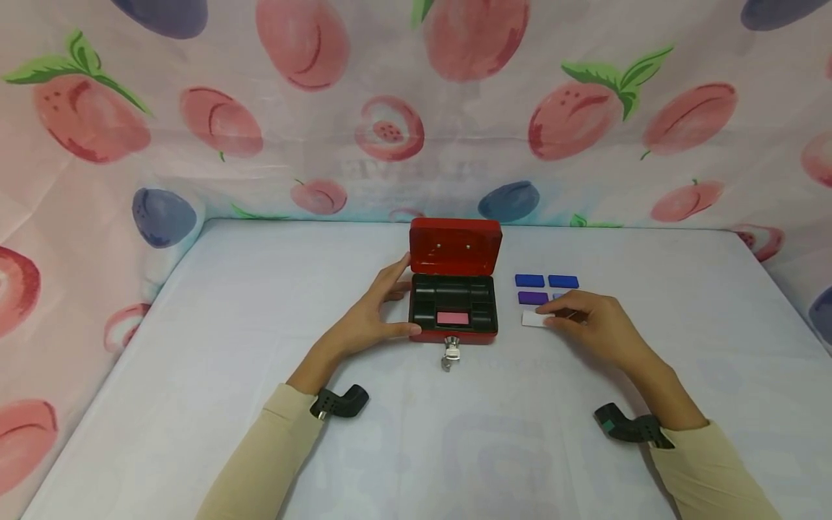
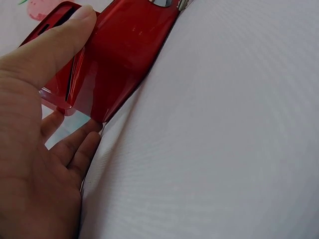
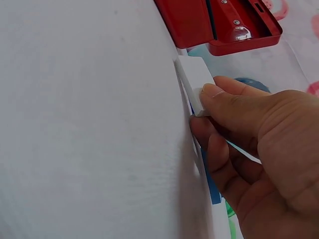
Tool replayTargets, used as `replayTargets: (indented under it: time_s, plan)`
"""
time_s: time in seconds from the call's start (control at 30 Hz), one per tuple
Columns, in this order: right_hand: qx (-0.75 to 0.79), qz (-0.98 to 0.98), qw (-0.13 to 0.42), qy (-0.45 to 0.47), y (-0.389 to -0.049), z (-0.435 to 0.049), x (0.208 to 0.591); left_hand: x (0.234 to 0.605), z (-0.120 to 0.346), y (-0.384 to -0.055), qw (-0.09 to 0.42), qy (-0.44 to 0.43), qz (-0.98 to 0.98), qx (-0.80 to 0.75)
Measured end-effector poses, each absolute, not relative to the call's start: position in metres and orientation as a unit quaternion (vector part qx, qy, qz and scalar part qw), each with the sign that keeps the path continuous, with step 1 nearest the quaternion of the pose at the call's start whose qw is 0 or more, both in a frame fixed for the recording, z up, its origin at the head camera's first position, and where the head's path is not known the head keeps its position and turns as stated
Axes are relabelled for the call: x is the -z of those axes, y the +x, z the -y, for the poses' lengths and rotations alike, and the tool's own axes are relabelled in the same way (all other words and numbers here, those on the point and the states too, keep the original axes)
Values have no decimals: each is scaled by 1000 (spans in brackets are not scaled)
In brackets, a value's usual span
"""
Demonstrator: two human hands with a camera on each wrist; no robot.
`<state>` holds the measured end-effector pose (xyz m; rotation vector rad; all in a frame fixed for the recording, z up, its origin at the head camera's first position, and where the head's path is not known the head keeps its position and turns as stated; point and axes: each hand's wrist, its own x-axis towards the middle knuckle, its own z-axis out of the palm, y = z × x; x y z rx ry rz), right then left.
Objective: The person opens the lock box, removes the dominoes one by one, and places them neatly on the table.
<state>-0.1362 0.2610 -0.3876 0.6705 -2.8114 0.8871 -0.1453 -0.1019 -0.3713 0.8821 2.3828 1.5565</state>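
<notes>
A red cash box (image 1: 455,337) stands on the table with its lid (image 1: 455,245) raised. A pink block (image 1: 452,318) lies in a front compartment of its black tray (image 1: 455,284). My left hand (image 1: 373,310) rests against the box's left side, thumb along the front corner and forefinger extended up at the lid; in the left wrist view its thumb (image 2: 55,50) lies over the red metal. To the right, my right hand (image 1: 594,325) pinches one end of a white rectangular block (image 3: 194,79) between thumb and fingers. Whether the block touches the table, I cannot tell.
Keys (image 1: 449,354) hang from the lock at the box's front. Beyond the right hand lie two blue blocks (image 1: 529,280) and a purple block (image 1: 533,297); another bluish one is mostly hidden by the fingers. A fruit-patterned cloth (image 1: 390,166) hangs behind the white-covered table (image 1: 195,347).
</notes>
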Motion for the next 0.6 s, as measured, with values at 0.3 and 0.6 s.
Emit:
replayTargets:
  time_s: [0.3,0.6]
  plan:
    - [-294,940,22,173,-134,-262,391,373,101,-147,78,299,-798,-517]
    - [-296,937,27,182,-135,-261,394,401,106,-159,73,283,-813,-505]
